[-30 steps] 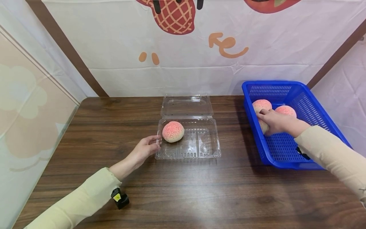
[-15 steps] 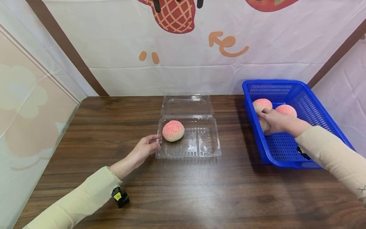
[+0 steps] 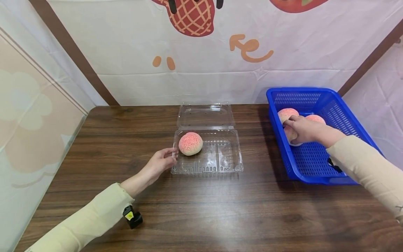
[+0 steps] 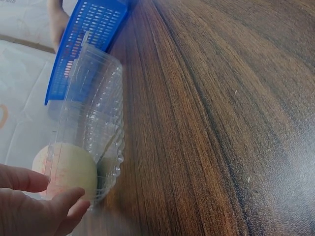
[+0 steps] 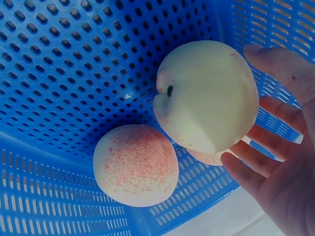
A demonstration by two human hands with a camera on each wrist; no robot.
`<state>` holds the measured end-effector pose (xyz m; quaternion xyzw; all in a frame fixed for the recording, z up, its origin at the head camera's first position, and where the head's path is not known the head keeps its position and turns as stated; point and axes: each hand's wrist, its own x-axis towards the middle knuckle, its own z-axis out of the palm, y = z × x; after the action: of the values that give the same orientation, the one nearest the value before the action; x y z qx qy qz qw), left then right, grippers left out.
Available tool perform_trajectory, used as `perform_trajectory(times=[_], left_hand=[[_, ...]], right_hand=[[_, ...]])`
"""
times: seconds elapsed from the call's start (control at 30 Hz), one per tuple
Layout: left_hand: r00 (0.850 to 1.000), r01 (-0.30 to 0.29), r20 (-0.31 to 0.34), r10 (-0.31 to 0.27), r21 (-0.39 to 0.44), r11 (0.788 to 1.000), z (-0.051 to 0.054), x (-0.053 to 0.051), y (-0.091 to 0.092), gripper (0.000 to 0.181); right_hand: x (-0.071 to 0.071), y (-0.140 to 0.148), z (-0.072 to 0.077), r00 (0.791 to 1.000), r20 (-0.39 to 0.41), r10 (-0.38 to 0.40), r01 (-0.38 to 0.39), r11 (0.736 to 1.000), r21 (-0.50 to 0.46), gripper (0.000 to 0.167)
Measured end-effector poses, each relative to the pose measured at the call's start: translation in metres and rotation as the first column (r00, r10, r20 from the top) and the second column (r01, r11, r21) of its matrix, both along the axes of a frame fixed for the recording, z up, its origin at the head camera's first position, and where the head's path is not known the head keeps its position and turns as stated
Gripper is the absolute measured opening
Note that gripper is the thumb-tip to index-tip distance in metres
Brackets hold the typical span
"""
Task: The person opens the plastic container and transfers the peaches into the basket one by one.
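A clear plastic clamshell container (image 3: 206, 154) lies open on the table, its lid (image 3: 206, 116) folded back. One pink and cream peach (image 3: 190, 144) sits in its left end. Fairly straight fingers of my left hand (image 3: 157, 162) rest against the container's left wall; in the left wrist view they are beside the peach (image 4: 74, 169). Inside the blue basket, my right hand (image 3: 306, 131) grips a peach (image 5: 209, 93), thumb on one side and fingers on the other. Its pale, dimpled side faces the right wrist camera. A second peach (image 5: 135, 164) lies near it, and another is partly hidden behind.
The blue perforated basket (image 3: 318, 180) stands at the table's right, its walls surrounding my right hand. Brown wood-grain table (image 3: 201, 217) extends in front. A printed white cloth (image 3: 132, 87) hangs along the back edge. A small black device (image 3: 133, 218) is at my left sleeve.
My right hand has turned the peach slightly within the basket, so more of its pale underside shows. The left hand, the container and the peach in it have stayed put.
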<state>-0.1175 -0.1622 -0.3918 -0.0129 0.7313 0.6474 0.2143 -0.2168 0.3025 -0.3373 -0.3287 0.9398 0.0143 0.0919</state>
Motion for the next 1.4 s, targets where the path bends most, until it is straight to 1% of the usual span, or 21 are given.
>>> perform_trajectory(times=[0.17,0.3,0.43,0.53,0.6,0.73,0.9,1.17,1.33,1.4], left_hand=[[1.0,-0.005,-0.006,0.005,0.007,1.0,0.0,0.0,0.001,0.047],[1.0,-0.014,-0.007,0.014,0.008,1.0,0.0,0.0,0.001,0.047],[1.0,-0.014,-0.007,0.014,0.005,1.0,0.001,0.0,0.001,0.047],[1.0,-0.013,-0.007,0.013,0.003,1.0,0.001,0.0,0.001,0.046],[1.0,-0.011,-0.009,0.011,0.001,1.0,0.001,0.0,0.001,0.046],[1.0,-0.006,-0.014,0.006,-0.001,1.0,0.0,0.0,0.001,0.046],[1.0,-0.002,-0.015,0.002,-0.001,1.0,0.0,0.0,0.001,0.046],[1.0,-0.005,-0.022,0.005,0.003,1.0,-0.002,0.0,0.0,0.047],[1.0,-0.003,-0.019,0.003,0.003,1.0,-0.002,0.0,0.0,0.047],[1.0,-0.001,-0.018,0.001,0.002,1.0,-0.002,0.001,0.0,0.047]], right_hand=[[0.001,0.0,0.003,1.0,0.004,-0.017,0.017,1.0,0.014,0.053],[0.001,-0.001,0.008,1.0,-0.023,-0.008,0.008,1.0,0.013,0.048],[0.001,-0.003,0.012,0.998,-0.039,-0.055,0.057,0.997,0.054,0.05],[0.0,-0.004,0.013,0.995,-0.025,-0.098,0.1,0.992,0.081,0.054],[-0.001,-0.003,0.013,0.995,-0.016,-0.103,0.104,0.992,0.079,0.055],[-0.003,-0.002,0.014,0.997,-0.009,-0.071,0.072,0.997,0.04,0.057],[-0.003,-0.002,0.018,0.999,-0.036,-0.036,0.036,0.999,-0.008,0.052],[-0.004,-0.004,0.021,0.998,-0.056,-0.012,0.011,1.0,-0.015,0.047],[-0.006,-0.005,0.025,0.997,-0.07,0.012,-0.013,1.0,-0.015,0.051],[-0.006,-0.006,0.026,0.998,-0.065,0.004,-0.005,1.0,-0.013,0.052]])
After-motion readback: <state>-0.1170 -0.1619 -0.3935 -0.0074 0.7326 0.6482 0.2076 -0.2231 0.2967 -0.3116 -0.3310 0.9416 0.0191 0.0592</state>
